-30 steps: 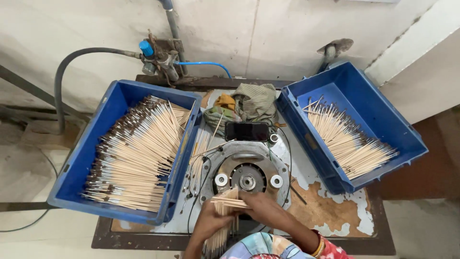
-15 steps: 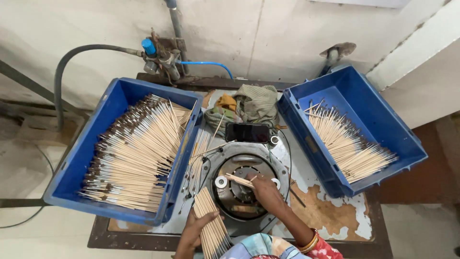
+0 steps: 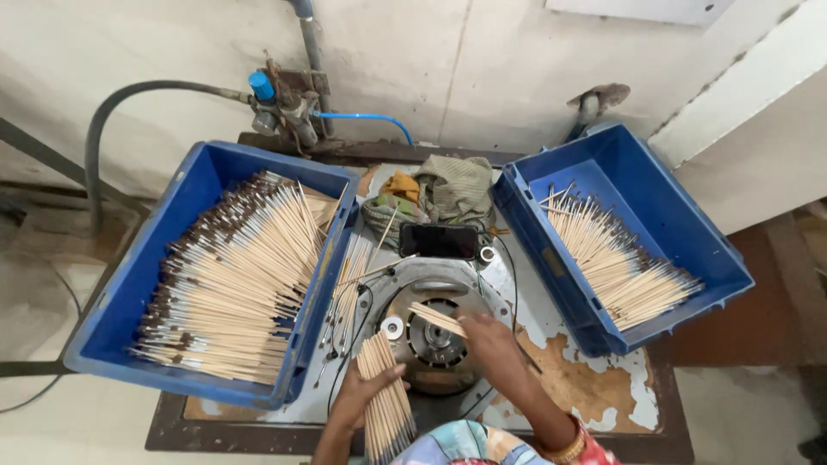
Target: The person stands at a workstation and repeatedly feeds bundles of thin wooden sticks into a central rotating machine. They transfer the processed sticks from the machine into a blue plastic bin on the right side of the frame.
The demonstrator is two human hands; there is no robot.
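Stained pale wall (image 3: 517,69), worn worktable (image 3: 594,392)

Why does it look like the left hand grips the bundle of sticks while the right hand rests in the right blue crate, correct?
Not quite. In the head view the left hand does grip the bundle of sticks, but the right hand is over the round metal machine, not in the right blue crate.

Two blue crates stand here, a left crate (image 3: 116,319) and a right crate (image 3: 680,215), each with wooden sticks too many to count. There is one round metal machine (image 3: 435,331), one dark phone (image 3: 438,240), one bundle of sticks (image 3: 385,405) and two hands: left hand (image 3: 362,396), right hand (image 3: 491,340).
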